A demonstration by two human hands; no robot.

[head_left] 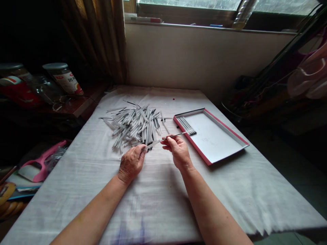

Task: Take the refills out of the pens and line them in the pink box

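Observation:
My left hand (pixel 130 164) is closed on the rear of a whitish translucent pen barrel (pixel 152 145), which slants up to the right. Between the thumb and fingers of my right hand (pixel 180 152) is a thin dark pen refill (pixel 179 134), its pale end reaching over the box's near-left wall. The refill's other end meets the barrel's open front; how far it sits inside I cannot tell. Behind both hands lies a loose heap of pen barrels and refills (pixel 136 124). On the right, a shallow red-edged box lid (pixel 217 139) holds a row of several pens (pixel 186 124) along its left side.
A white cloth (pixel 153 204) covers the table. Small black pieces (pixel 162 119) lie beside the heap. Left of the table are a lidded jar (pixel 65 80) on a wooden shelf and a pink-handled object (pixel 42 163). The wall and window sill (pixel 204 28) border the far side.

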